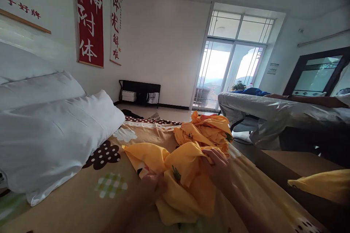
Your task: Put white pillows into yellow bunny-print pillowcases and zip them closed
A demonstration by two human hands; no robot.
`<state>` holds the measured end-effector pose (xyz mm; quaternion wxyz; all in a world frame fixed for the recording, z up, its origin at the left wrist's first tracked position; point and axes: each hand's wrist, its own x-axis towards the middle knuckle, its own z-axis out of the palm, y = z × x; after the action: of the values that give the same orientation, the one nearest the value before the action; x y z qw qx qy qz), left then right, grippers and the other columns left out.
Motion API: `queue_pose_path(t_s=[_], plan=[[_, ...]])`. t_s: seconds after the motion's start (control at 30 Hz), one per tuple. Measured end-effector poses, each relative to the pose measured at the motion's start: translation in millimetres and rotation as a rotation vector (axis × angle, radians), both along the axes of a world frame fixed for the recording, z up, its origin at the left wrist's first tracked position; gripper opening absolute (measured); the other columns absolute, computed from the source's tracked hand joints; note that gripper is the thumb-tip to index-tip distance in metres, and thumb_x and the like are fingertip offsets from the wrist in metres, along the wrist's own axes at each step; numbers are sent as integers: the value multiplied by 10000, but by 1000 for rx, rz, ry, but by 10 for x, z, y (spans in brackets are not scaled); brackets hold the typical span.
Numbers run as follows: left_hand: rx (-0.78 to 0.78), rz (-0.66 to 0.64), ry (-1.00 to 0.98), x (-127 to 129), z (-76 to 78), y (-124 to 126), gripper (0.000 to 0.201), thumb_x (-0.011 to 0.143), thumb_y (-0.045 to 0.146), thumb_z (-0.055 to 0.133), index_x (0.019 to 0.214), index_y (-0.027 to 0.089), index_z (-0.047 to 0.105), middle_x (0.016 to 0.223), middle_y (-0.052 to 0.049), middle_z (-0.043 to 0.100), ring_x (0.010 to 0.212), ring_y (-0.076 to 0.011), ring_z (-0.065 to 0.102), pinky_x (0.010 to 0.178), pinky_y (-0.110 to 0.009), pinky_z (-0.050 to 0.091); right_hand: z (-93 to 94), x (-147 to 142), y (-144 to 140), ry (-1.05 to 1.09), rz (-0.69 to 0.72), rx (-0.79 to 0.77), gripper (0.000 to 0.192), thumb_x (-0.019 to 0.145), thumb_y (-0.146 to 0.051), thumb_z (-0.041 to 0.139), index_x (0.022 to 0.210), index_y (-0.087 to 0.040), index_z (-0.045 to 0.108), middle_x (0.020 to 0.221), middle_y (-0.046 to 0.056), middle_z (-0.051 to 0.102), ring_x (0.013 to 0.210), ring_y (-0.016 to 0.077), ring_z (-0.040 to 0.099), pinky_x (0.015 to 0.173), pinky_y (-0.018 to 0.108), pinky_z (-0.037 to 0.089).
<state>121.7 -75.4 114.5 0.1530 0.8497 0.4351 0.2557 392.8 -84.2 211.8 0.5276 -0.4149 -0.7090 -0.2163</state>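
While both hands — left hand point(153, 187), right hand point(218, 167) — grip the yellow cloth point(186, 174), the bed edge point(246, 153) lies just beside.

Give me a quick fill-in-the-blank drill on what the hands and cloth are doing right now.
1. Both hands grip a crumpled ____ cloth.
2. The cloth lies on a patterned bedsheet, right of the white ____.
3. The right hand holds the cloth's ____ fold, above the left hand.

Missing words: yellow; pillows; upper

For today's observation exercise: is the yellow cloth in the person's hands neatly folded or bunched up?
Bunched up. The yellow cloth lies in loose, uneven folds on the bed, gripped by the left hand and right hand.
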Motion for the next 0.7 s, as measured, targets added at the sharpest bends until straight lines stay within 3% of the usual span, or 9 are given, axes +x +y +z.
queue_pose_path(t_s=[0.07,0.17,0.27,0.37,0.47,0.53,0.6,0.7], plan=[[-14,-41,-50,24,-38,21,194,919,346,433,907,217,578,892,-53,671,815,-179,614,706,-256,440,-9,21,15,51,-4,-50,154,846,-314,541,792,-220,651,741,27,689,713,184,629,669,299,476],[88,-59,-172,32,-58,74,220,916,283,383,901,214,591,995,-79,645,944,-197,586,860,-311,444,-9,25,-10,91,20,-106,156,824,-325,551,786,-222,661,762,32,704,729,190,636,690,304,482],[91,34,-442,38,0,77,312,906,334,364,1113,193,551,1161,-117,596,1126,-226,530,993,-367,403,21,-36,-98,137,48,-158,158,800,-332,558,771,-221,667,757,30,706,715,189,638,671,294,483],[-92,52,-530,80,92,12,424,873,367,436,1255,189,473,1193,-105,604,1131,-227,543,964,-343,429,72,-155,-199,183,40,-242,157,781,-344,563,766,-227,668,739,14,698,675,179,631,622,273,472],[-223,9,-354,146,94,-44,221,799,265,506,964,186,628,936,-48,670,885,-199,608,780,-287,471,125,-259,-228,198,6,-243,153,754,-347,566,737,-230,662,736,18,702,684,188,634,650,284,464],[-256,-44,-167,174,29,-46,123,740,207,516,762,177,634,830,-26,660,787,-173,590,702,-256,452,154,-262,-175,258,-30,-256,171,734,-372,570,715,-227,659,726,27,705,692,201,633,658,295,457],[-251,-109,-15,174,-45,-29,97,711,193,527,697,176,621,810,-22,658,770,-162,573,697,-248,434,167,-177,-64,379,-83,-329,231,714,-434,580,706,-219,663,701,36,700,674,212,623,633,305,451],[-213,-172,41,103,-68,-5,73,672,182,563,710,166,623,804,-37,651,742,-158,557,672,-245,412,111,113,164,520,-212,-414,340,691,-516,581,759,-198,679,713,55,698,684,234,616,632,328,448]])
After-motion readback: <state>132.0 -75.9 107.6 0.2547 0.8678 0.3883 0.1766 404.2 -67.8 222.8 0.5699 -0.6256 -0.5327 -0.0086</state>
